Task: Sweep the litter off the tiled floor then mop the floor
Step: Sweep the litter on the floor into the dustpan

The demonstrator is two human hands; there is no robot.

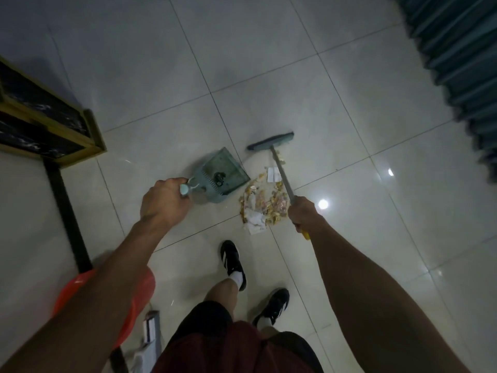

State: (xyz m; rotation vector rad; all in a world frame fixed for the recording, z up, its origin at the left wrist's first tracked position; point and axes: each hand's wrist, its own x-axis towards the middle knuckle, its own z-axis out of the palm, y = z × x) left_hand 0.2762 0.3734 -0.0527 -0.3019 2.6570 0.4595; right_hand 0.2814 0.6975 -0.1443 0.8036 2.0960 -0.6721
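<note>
Head view, item one: a broom (271, 142) with a flat teal head and a pale metal shaft. We note its head lying crosswise on the tiled floor (349, 103), and its shaft running back from there towards us into the right hand (304, 214), whose fingers are curled round the shaft near a yellow grip end.

Item two: a pale blue-green dustpan (224, 176), mouth facing right towards the litter, with a small dark object inside. Its handle points left into the left hand (164, 201), fingers wrapped round the handle's end.

Item three: a litter pile (262, 205) of yellowish scraps and white paper, between the dustpan's mouth and the broom shaft, ahead of a black shoe (234, 262).
</note>
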